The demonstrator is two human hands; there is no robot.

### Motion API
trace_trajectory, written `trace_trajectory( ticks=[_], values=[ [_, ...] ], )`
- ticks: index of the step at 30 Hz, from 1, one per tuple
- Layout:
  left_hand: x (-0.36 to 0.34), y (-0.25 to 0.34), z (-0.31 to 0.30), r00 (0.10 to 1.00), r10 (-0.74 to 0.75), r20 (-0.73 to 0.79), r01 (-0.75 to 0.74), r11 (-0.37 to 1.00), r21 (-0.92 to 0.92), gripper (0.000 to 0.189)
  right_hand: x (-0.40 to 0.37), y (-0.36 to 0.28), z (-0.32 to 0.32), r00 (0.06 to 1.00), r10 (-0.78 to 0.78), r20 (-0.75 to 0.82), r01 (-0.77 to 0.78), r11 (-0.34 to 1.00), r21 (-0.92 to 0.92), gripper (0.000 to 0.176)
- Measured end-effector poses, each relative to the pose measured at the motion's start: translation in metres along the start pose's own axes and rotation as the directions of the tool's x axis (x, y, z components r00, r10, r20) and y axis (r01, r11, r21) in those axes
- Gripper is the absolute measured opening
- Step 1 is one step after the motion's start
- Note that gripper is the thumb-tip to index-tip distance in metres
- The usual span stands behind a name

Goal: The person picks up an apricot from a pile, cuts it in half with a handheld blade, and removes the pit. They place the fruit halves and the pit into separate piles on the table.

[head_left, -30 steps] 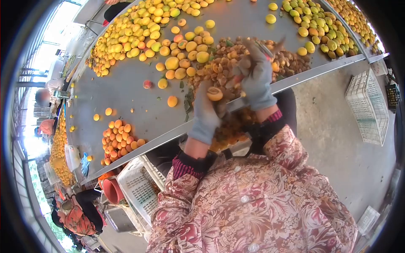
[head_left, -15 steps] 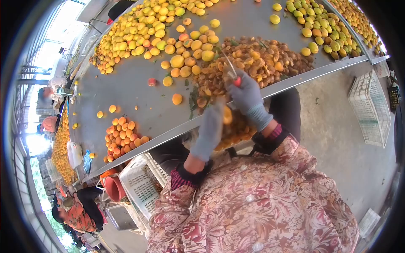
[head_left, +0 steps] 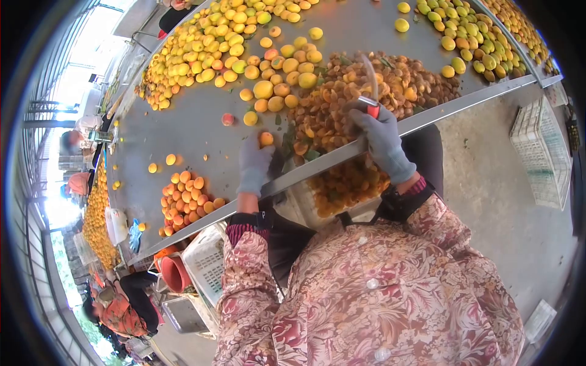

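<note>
My left hand (head_left: pixel 254 163), in a grey glove, is closed round an orange apricot (head_left: pixel 266 139) at the front of the metal table (head_left: pixel 201 134). The glove hides part of its grip. In my gloved right hand (head_left: pixel 379 137) is a knife (head_left: pixel 371 79) with a red handle and a slightly curved blade pointing away from me. This hand is above the table edge, beside a heap of brown-orange apricot stones and pieces (head_left: pixel 342 104). Below the edge, between my knees, sits a container of orange apricot pieces (head_left: pixel 348 186).
Yellow apricots (head_left: pixel 201 55) cover the far left of the table, and greener ones (head_left: pixel 470 43) the far right. A small pile of orange apricots (head_left: pixel 186 198) lies front left. White crates (head_left: pixel 540 152) and a red bucket (head_left: pixel 175 272) stand on the floor. Other people are at left.
My left hand has moved left from above the container to the apricot on the table. The knife hand has turned, so the blade stands more upright.
</note>
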State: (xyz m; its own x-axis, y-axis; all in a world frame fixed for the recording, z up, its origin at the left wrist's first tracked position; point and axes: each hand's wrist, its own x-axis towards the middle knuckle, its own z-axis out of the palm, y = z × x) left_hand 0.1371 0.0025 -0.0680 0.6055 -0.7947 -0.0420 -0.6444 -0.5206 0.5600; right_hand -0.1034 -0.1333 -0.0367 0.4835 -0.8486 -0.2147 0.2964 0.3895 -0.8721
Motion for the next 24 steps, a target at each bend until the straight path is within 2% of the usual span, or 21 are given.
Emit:
trace_trajectory(
  ticks=[1,2,3,4,5,6,7,10,12,14,15,16,18,22,24],
  values=[
    [0.0,0.001,-0.002,0.998,0.042,0.037,-0.026,0.935,-0.354,0.046,-0.002,-0.002,-0.002,1.0,-0.004,-0.003,0.004,1.0,0.001,0.019],
    [-0.007,0.016,-0.008,0.998,0.049,0.036,-0.033,0.934,-0.355,0.046,-0.007,-0.011,-0.002,1.0,0.003,0.013,-0.003,0.999,0.045,0.02],
    [-0.024,0.043,-0.016,0.994,0.085,0.075,-0.02,0.782,-0.623,0.048,-0.013,-0.02,-0.002,0.999,0.013,0.03,-0.015,0.996,0.088,0.022],
    [-0.038,0.066,-0.022,0.986,0.129,0.103,0.014,0.554,-0.832,0.05,-0.019,-0.028,0.001,1.0,0.013,0.027,-0.015,0.996,0.084,0.022],
    [-0.047,0.078,-0.023,0.986,0.129,0.108,0.019,0.552,-0.834,0.05,-0.026,-0.036,0.005,0.995,-0.055,0.087,0.043,0.989,0.139,0.024],
    [-0.054,0.089,-0.022,0.978,0.186,0.093,-0.004,0.462,-0.887,0.05,-0.031,-0.045,0.01,0.982,-0.127,0.14,0.099,0.976,0.195,0.026],
    [-0.06,0.099,-0.021,0.968,0.243,0.069,-0.024,0.364,-0.931,0.051,-0.035,-0.053,0.014,0.964,-0.201,0.176,0.178,0.974,0.142,0.03],
    [-0.076,0.126,-0.018,0.975,0.207,0.085,0.0,0.378,-0.926,0.051,-0.044,-0.064,0.019,0.937,-0.274,0.217,0.24,0.955,0.173,0.03],
    [-0.082,0.137,-0.018,0.971,0.222,0.085,-0.001,0.362,-0.932,0.051,-0.056,-0.075,0.019,0.944,-0.25,0.216,0.201,0.954,0.224,0.028],
    [-0.087,0.142,-0.019,0.969,0.233,0.086,-0.002,0.352,-0.936,0.05,-0.074,-0.094,0.02,0.957,-0.001,0.291,-0.019,0.998,0.065,0.026],
    [-0.087,0.142,-0.022,0.962,0.253,0.101,0.025,0.286,-0.958,0.049,-0.078,-0.095,0.017,0.939,0.138,0.316,-0.134,0.99,-0.035,0.025],
    [-0.088,0.142,-0.024,0.955,0.275,0.113,0.053,0.219,-0.974,0.049,-0.084,-0.095,0.015,0.939,0.133,0.316,-0.129,0.991,-0.033,0.025],
    [-0.091,0.143,-0.027,0.962,0.267,0.06,-0.01,0.255,-0.967,0.047,-0.102,-0.09,0.013,0.888,0.326,0.324,-0.249,0.934,-0.256,0.028],
    [-0.094,0.148,-0.024,0.969,0.228,-0.098,-0.172,0.33,-0.928,0.044,-0.121,-0.067,-0.001,0.874,0.274,0.401,-0.129,0.926,-0.354,0.03],
    [-0.094,0.146,-0.022,0.965,0.235,-0.116,-0.196,0.355,-0.914,0.044,-0.124,-0.066,-0.004,0.817,0.385,0.43,-0.181,0.878,-0.443,0.032]
  ],
)
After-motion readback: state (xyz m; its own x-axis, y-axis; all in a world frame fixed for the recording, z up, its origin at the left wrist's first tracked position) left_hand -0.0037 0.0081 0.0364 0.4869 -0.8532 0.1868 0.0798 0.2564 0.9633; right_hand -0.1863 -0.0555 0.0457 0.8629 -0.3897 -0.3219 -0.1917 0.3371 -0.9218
